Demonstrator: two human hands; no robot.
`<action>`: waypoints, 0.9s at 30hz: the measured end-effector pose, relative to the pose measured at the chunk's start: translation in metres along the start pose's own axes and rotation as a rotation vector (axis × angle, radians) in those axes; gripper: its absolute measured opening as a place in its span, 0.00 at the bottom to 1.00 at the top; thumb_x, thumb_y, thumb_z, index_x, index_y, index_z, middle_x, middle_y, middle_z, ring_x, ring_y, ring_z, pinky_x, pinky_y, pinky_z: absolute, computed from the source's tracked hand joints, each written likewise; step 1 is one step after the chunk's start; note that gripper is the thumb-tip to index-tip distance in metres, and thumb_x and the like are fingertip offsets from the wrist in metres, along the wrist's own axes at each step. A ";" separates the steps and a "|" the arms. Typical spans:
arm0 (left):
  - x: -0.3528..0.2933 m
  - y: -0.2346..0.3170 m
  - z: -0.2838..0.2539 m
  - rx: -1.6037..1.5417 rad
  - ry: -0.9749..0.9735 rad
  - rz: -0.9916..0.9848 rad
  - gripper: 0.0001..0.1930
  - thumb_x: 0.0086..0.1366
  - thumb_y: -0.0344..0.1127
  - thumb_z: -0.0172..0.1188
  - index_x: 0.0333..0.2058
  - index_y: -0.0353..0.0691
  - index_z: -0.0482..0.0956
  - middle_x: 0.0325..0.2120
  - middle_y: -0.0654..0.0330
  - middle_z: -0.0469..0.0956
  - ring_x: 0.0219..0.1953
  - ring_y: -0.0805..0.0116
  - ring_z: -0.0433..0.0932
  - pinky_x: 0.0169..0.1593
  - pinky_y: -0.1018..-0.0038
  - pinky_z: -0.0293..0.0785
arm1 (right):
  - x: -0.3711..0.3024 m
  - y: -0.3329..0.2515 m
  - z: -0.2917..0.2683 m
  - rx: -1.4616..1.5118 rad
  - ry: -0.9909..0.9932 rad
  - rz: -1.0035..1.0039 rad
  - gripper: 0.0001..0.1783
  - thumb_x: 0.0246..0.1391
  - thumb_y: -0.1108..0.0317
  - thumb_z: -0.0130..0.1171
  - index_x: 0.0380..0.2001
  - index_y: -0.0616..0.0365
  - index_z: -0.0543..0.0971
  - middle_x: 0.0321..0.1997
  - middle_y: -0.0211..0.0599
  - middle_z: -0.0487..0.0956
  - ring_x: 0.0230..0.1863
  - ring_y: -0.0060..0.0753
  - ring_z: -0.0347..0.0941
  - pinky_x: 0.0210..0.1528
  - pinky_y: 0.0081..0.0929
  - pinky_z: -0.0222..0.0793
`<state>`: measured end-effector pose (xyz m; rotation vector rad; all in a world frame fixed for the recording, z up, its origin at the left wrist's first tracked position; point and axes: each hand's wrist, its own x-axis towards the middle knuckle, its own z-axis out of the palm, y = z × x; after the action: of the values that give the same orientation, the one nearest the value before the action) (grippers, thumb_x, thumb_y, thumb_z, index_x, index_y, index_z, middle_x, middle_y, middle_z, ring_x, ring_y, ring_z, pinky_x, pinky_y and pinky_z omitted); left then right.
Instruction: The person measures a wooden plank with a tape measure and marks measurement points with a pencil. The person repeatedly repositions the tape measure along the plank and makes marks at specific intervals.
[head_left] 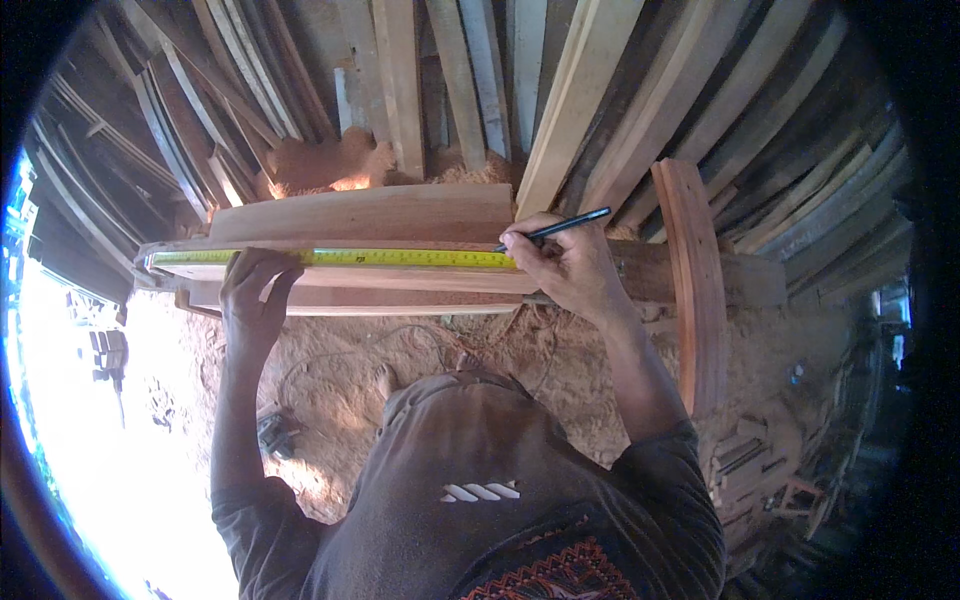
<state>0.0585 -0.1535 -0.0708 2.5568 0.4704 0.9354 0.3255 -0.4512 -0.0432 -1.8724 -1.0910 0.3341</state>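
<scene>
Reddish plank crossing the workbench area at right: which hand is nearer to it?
Right. The right hand is a little left of the reddish plank; the left hand is much farther left, at the yellow tape measure.

No legible txt or nos. Yel. tape measure (400, 257) has dk. scale marks, too small to read; dk. shirt (430, 440) has wht. slanted-bar mark (482, 492).
</scene>
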 end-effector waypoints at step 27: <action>0.000 -0.004 0.001 0.024 0.006 0.031 0.09 0.56 0.22 0.73 0.37 0.37 0.88 0.38 0.56 0.84 0.45 0.54 0.83 0.49 0.61 0.77 | 0.001 0.003 0.003 0.017 0.036 -0.076 0.11 0.65 0.66 0.69 0.41 0.64 0.89 0.32 0.34 0.88 0.29 0.16 0.79 0.31 0.19 0.75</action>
<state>0.0583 -0.1504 -0.0731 2.5907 0.4474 0.9535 0.3267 -0.4492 -0.0471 -1.8101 -1.1287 0.2648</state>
